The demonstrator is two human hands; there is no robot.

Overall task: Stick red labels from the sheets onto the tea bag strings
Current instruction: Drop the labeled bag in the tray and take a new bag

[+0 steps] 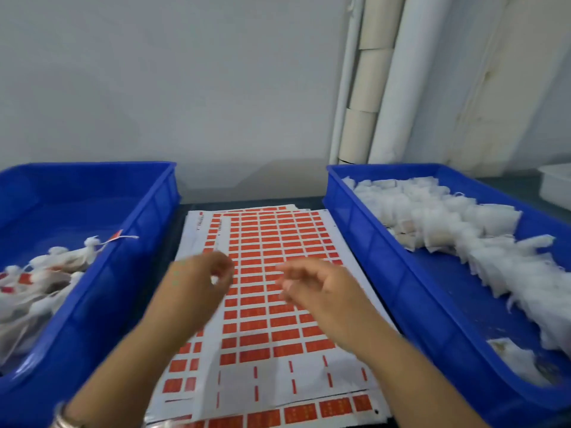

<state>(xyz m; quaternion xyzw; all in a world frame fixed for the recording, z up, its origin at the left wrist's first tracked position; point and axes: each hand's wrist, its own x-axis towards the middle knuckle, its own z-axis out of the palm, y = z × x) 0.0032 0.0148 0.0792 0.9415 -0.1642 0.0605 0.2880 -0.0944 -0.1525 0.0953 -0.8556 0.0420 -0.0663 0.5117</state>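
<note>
sheets (272,273): white, grid of red labels | crates (386,273): blue, flanking the sheets | tea bags (448,223): white | wall (185,88): pale grey

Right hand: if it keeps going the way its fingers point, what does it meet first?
Probably the left hand: the right hand has loosely curled, blurred fingers aimed left, above the label sheet. Depth is unclear.

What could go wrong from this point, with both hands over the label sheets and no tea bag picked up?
1. The label sheets lie stacked and askew; peeling one label could drag the top sheet.
2. Unlabelled tea bags in the right bin lie tangled, so several might lift together.
3. Both the left hand and right hand look blurred, so a pick might miss.
</note>
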